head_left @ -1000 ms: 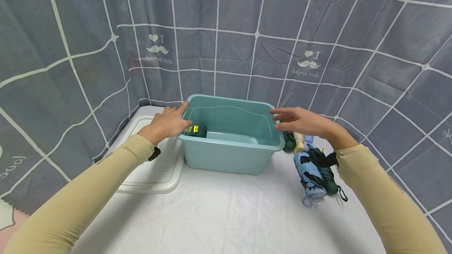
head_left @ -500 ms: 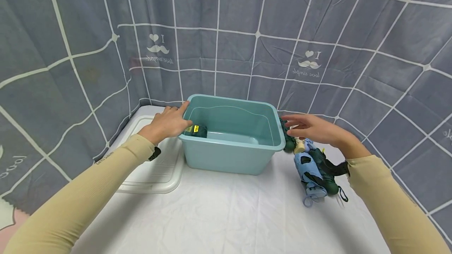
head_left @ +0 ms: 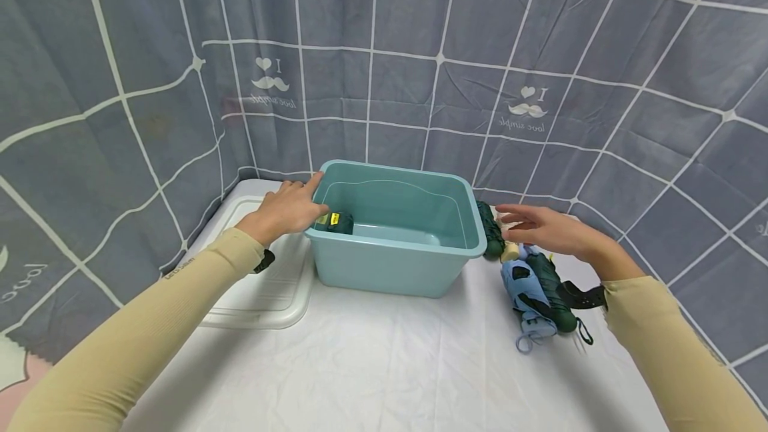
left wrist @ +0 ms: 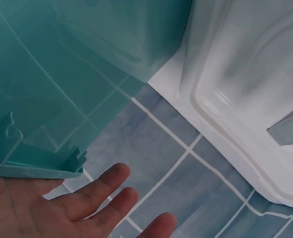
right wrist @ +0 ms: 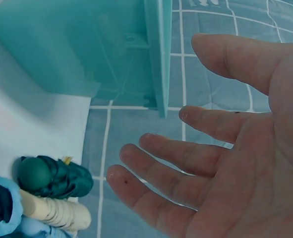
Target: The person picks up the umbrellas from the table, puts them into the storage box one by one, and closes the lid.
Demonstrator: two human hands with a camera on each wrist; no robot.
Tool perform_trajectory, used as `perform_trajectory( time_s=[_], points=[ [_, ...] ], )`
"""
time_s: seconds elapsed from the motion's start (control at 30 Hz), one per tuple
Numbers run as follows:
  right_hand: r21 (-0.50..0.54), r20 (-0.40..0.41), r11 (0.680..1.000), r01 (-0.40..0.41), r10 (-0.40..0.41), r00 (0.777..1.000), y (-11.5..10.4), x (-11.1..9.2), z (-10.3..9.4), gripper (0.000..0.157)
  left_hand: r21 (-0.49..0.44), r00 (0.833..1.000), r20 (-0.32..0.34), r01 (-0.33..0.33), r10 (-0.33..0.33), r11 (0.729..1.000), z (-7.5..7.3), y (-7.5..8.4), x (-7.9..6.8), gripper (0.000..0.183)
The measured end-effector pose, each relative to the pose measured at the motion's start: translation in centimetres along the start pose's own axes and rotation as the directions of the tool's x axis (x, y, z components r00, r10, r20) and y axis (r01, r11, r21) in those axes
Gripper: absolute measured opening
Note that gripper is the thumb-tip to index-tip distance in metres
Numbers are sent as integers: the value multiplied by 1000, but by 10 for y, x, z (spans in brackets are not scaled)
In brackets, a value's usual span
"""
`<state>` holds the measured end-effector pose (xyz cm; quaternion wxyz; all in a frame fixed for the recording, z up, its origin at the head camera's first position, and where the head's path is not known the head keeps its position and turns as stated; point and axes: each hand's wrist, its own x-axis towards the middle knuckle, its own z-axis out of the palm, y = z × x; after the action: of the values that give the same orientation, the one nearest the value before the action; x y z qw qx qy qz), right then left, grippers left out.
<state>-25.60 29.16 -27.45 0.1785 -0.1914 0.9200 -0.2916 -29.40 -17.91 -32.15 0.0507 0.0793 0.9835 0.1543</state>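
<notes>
A teal plastic storage bin stands in the middle of the head view. My left hand rests at its left rim, thumb and index finger touching the edge; in the left wrist view the other fingers extend loosely outside it. My right hand hovers right of the bin, fingers spread and holding nothing, above a group of what look like folded umbrellas: dark green, cream, light blue with black patches, and another dark green one with a wrist loop. Inside the bin lies a dark green bundle with a yellow label.
A white lid lies flat left of the bin, under my left forearm. White cloth covers the table. A grey curtain with white grid lines hangs close behind and at both sides.
My right hand has moved away from the bin's right rim, rightward and slightly down, over the umbrellas. The left hand and the bin have stayed in place.
</notes>
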Motion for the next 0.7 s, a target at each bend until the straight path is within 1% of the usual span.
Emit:
perform_trajectory(
  time_s=[0.2, 0.4, 0.57, 0.7],
  points=[
    [-23, -7, 999, -24, 24, 1000, 11, -4, 6, 69, 2, 1000, -3, 0, 0, 1000, 0, 0, 0, 81],
    [-23, 1, 998, -50, 50, 999, 22, -6, 10, 75, -1, 1000, -7, -2, 2, 1000, -1, 1, 0, 81],
    [-48, -9, 996, -73, 72, 997, 31, -7, 13, 79, -8, 1000, -9, -3, 2, 1000, -1, 1, 0, 81],
    [-75, -2, 994, -76, 76, 997, 38, -7, 17, 78, -8, 1000, -5, 0, 0, 1000, 0, 1, 0, 81]
  ],
)
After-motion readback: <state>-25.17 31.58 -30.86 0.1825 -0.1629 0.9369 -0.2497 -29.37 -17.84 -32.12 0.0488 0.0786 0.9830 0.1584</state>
